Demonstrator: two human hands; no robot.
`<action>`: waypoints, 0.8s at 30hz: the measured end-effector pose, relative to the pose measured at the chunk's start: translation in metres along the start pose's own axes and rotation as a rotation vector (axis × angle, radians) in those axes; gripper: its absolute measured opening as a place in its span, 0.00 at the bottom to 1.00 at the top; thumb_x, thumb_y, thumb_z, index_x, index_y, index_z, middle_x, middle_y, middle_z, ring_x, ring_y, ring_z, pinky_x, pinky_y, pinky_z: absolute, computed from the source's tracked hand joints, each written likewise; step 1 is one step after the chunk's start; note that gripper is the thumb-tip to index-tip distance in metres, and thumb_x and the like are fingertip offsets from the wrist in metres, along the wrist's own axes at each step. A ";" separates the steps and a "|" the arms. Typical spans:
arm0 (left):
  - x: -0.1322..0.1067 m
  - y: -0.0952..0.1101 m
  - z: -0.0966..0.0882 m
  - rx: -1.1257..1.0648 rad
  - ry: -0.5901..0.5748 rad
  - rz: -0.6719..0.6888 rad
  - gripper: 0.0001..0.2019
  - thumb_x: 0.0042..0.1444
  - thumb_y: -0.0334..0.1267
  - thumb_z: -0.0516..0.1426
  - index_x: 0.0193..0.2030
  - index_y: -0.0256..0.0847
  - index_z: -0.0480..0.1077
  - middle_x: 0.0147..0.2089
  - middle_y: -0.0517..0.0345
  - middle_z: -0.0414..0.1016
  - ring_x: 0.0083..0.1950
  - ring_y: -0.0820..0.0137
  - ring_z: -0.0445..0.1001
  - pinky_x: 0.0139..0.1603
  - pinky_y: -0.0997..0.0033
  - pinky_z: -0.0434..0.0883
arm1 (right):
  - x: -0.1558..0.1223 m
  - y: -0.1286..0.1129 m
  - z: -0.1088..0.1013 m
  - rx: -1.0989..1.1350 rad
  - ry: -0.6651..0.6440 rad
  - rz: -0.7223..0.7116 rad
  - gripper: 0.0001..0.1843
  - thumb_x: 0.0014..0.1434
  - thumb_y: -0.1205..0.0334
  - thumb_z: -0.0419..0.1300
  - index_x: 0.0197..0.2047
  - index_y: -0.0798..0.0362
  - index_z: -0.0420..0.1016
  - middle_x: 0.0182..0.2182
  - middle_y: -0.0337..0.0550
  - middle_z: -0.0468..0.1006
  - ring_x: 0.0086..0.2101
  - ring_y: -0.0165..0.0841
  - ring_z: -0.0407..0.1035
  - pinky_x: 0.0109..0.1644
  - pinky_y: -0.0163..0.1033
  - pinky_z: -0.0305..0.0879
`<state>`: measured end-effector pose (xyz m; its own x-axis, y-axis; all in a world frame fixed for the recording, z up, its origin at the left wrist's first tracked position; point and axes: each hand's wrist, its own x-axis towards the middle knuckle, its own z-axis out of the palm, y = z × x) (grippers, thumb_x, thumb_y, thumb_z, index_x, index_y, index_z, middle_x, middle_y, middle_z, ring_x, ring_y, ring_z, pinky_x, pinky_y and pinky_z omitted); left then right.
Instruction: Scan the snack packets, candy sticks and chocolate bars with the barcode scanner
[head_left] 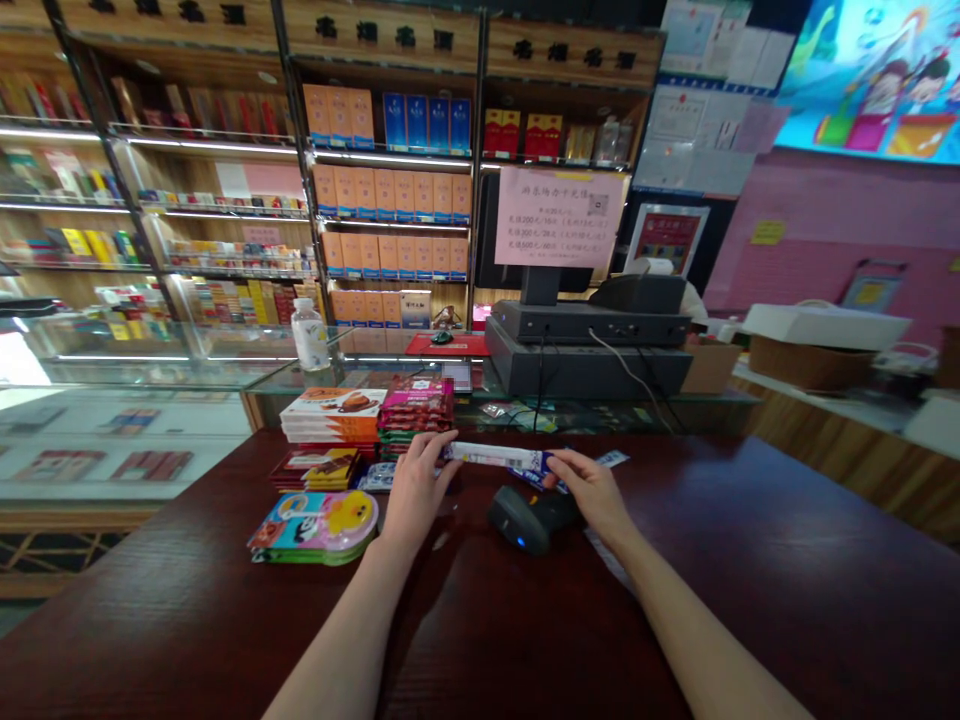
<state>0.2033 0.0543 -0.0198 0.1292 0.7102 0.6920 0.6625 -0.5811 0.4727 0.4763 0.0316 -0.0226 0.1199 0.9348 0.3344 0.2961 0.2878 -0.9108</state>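
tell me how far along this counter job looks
Done: little, it seems; only a blue packet lies apart from the piles. In hand: the left hand and right hand hold a white-and-blue wrapped bar beyond a black handheld scanner. Left: orange boxes, pink packets and a cartoon-printed pile, all stacked.

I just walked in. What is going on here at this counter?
A person at a shop counter holds a long white-and-blue wrapped packet between the left hand and the right hand, just beyond a black handheld scanner. Stacked snack packages lie left of the hands on the dark red counter.
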 end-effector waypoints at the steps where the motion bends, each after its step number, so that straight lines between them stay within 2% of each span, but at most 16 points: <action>1: 0.000 -0.001 0.001 -0.037 -0.012 -0.020 0.19 0.61 0.35 0.58 0.59 0.47 0.69 0.50 0.55 0.72 0.45 0.67 0.75 0.52 0.62 0.73 | 0.000 0.000 0.000 0.003 0.007 -0.001 0.24 0.55 0.40 0.62 0.41 0.52 0.81 0.24 0.41 0.81 0.30 0.39 0.75 0.36 0.41 0.68; 4: 0.002 -0.004 0.003 -0.115 -0.028 -0.049 0.16 0.60 0.33 0.57 0.56 0.44 0.71 0.46 0.56 0.74 0.39 0.70 0.75 0.48 0.65 0.74 | 0.000 0.001 0.001 0.028 0.039 0.017 0.25 0.55 0.40 0.62 0.42 0.53 0.81 0.22 0.40 0.80 0.28 0.38 0.74 0.36 0.41 0.68; 6: 0.002 -0.005 0.004 -0.136 -0.027 -0.047 0.14 0.60 0.33 0.56 0.52 0.44 0.74 0.44 0.56 0.76 0.42 0.69 0.76 0.48 0.65 0.74 | 0.000 0.001 0.002 0.055 0.038 0.017 0.24 0.55 0.40 0.63 0.42 0.53 0.80 0.24 0.41 0.81 0.29 0.39 0.75 0.38 0.42 0.69; 9: 0.003 -0.005 0.004 -0.159 -0.016 -0.040 0.12 0.61 0.33 0.54 0.49 0.43 0.75 0.42 0.56 0.77 0.44 0.68 0.77 0.48 0.65 0.75 | 0.000 -0.003 0.005 0.104 0.019 -0.006 0.23 0.54 0.39 0.64 0.39 0.52 0.80 0.30 0.45 0.84 0.35 0.43 0.78 0.42 0.45 0.71; 13: 0.003 -0.007 0.005 -0.166 -0.005 -0.048 0.11 0.63 0.36 0.54 0.48 0.43 0.75 0.44 0.54 0.78 0.46 0.66 0.77 0.50 0.62 0.74 | 0.001 -0.011 0.009 0.126 0.007 -0.041 0.22 0.54 0.39 0.64 0.38 0.50 0.79 0.34 0.46 0.85 0.39 0.45 0.78 0.47 0.48 0.72; 15: 0.002 -0.009 0.008 -0.152 -0.055 -0.034 0.12 0.63 0.38 0.54 0.50 0.43 0.75 0.46 0.53 0.79 0.48 0.65 0.77 0.52 0.61 0.74 | 0.001 -0.015 0.010 0.111 -0.017 -0.047 0.22 0.55 0.39 0.63 0.39 0.50 0.79 0.34 0.45 0.85 0.40 0.45 0.78 0.48 0.48 0.72; 19: -0.005 -0.012 0.014 -0.001 -0.241 0.047 0.16 0.61 0.38 0.58 0.56 0.47 0.73 0.51 0.53 0.80 0.54 0.62 0.75 0.58 0.55 0.71 | 0.000 -0.019 0.008 0.057 -0.043 -0.081 0.20 0.57 0.41 0.62 0.40 0.49 0.78 0.35 0.43 0.83 0.40 0.43 0.77 0.47 0.46 0.71; 24: -0.010 -0.008 0.015 0.115 -0.349 0.085 0.22 0.60 0.36 0.59 0.61 0.51 0.68 0.56 0.54 0.77 0.62 0.62 0.70 0.69 0.42 0.55 | -0.002 -0.021 0.006 0.121 -0.029 -0.083 0.18 0.58 0.43 0.62 0.39 0.49 0.77 0.36 0.41 0.81 0.39 0.40 0.75 0.45 0.43 0.70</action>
<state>0.2079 0.0577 -0.0383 0.4179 0.7657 0.4889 0.7146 -0.6094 0.3435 0.4646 0.0247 -0.0054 0.0720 0.9119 0.4040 0.1874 0.3854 -0.9035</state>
